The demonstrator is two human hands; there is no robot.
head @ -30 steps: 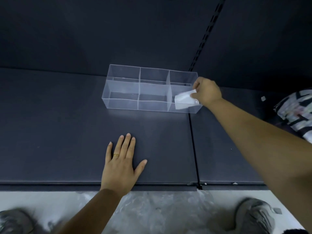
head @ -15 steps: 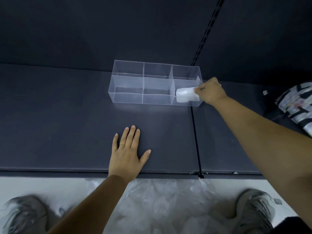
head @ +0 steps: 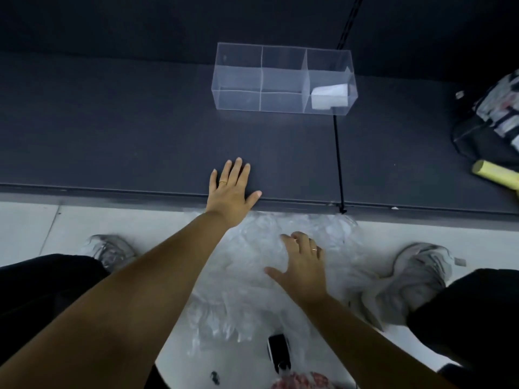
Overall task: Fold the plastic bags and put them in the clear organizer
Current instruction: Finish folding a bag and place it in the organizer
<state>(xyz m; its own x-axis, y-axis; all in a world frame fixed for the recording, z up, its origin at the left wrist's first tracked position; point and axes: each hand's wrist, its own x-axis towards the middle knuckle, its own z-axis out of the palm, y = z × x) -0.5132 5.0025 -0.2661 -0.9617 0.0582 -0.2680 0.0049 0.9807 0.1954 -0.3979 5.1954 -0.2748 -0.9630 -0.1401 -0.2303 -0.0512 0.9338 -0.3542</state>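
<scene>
One dark shelf (head: 112, 136), clear organizer (head: 238, 77) on it, pale floor (head: 28, 226) below

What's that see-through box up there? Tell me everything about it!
The clear organizer is a long see-through box, plastic by its look. Upright dividers split it into sections side by side. It stands level on the dark shelf, its right end over a black seam. One folded white bag lies in the right-end section; the others look empty. Nothing else touches it.
</scene>
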